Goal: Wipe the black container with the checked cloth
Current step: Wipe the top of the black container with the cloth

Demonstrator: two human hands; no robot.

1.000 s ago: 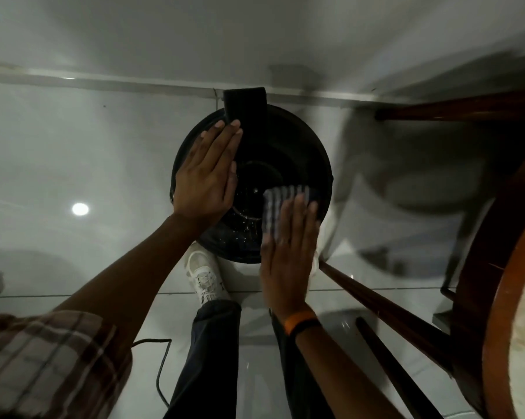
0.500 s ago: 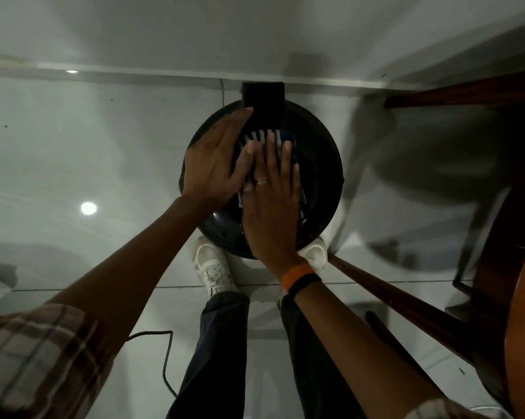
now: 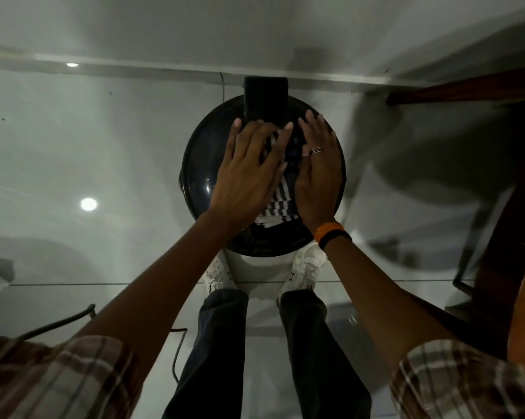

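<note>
A round black container stands on the glossy floor in front of my feet, with a black block-shaped handle at its far rim. The checked cloth lies on its top, showing in the gap between my hands. My left hand rests flat with fingers spread on the left half, its fingers overlapping the cloth. My right hand, wearing a ring and an orange and black wristband, presses flat on the cloth's right side.
White tiled floor surrounds the container, with a wall base behind it. Dark wooden furniture legs and a round wooden edge stand on the right. A black cable runs on the floor by my left leg. My white shoes touch the container's near side.
My right hand slid the cloth from the near right up to the centre, then shifted right. My left hand moved in over the cloth's left side.
</note>
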